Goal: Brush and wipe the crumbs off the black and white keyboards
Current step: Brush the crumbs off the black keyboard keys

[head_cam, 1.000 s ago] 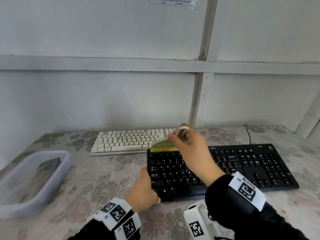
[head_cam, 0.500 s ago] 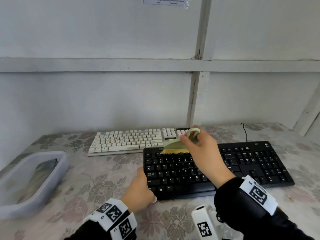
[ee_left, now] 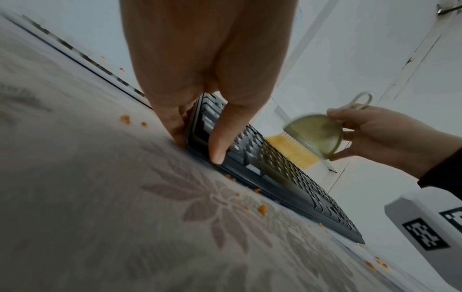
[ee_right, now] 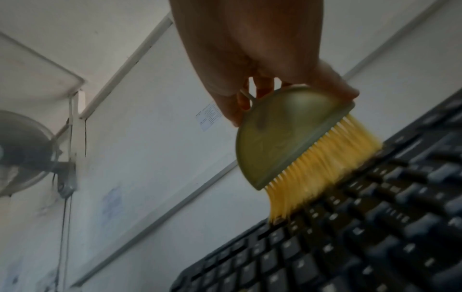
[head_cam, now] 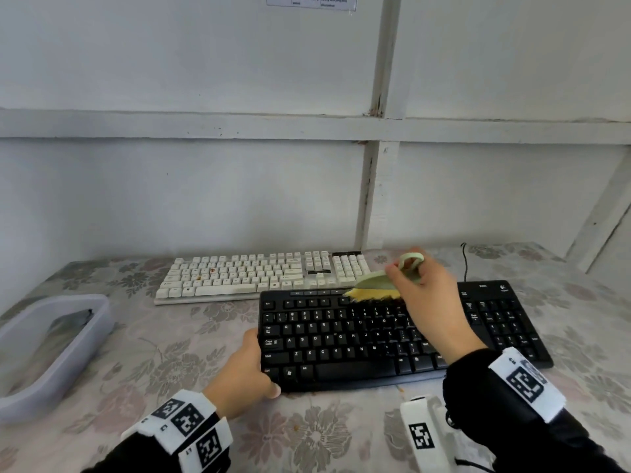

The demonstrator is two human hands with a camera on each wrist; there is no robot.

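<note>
Right now the right hand (head_cam: 430,302) pinches a small brush (head_cam: 375,286) w/ a pale green half-round body & yellow bristles; fingers curl round its body and ring handle, so that grip is full. Bristles touch the top key rows of the black keyboard (head_cam: 375,339), roughly mid-board. Left hand (head_cam: 246,370) grips the black keyboard's near-left corner, thumb on its front edge, fingers tucked at the side, per the left wrist view. White keyboard (head_cam: 259,271) lies just behind the black one, nearer the wall, w/ orange crumbs (head_cam: 212,270) on its keys. More orange crumbs (ee_left: 262,209) lie on the floral tabletop (head_cam: 143,343) along the black keyboard's front edge. A clear plastic tub (head_cam: 51,349) sits at far left, well apart from both boards.
</note>
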